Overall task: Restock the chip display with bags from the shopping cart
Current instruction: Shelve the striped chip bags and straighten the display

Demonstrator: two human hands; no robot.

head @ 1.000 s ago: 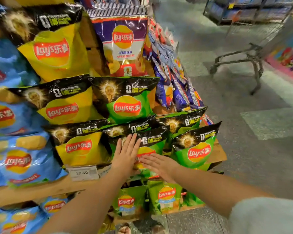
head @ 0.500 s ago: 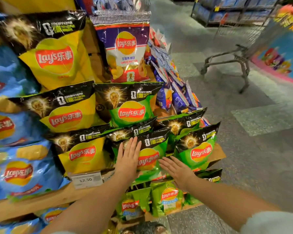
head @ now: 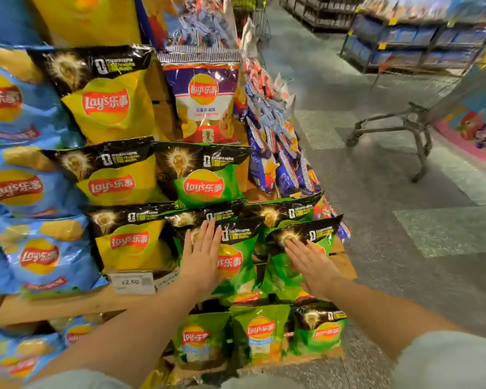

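Note:
The chip display [head: 68,301] is a tiered wooden stand packed with Lay's bags. My left hand [head: 201,256] lies flat, fingers apart, on the left side of a green bag [head: 237,259] on the lower front tier. My right hand [head: 310,262] presses flat on the neighbouring green bag [head: 306,237] at the display's right corner. Neither hand grips a bag. The shopping cart [head: 404,127] stands on the aisle floor to the right, its basket partly cut off by the frame edge.
Yellow bags [head: 129,242] and blue bags [head: 40,256] fill the tiers to the left. A price tag [head: 131,282] reads 12.50. More green bags [head: 260,332] sit on the bottom tier. Purple bags [head: 278,153] hang along the right side. Dark shelving [head: 404,43] lines the far aisle.
My right hand moved right and up from the middle green bag onto the corner green bag. My left hand stays flat on the middle bag. The view shifted slightly.

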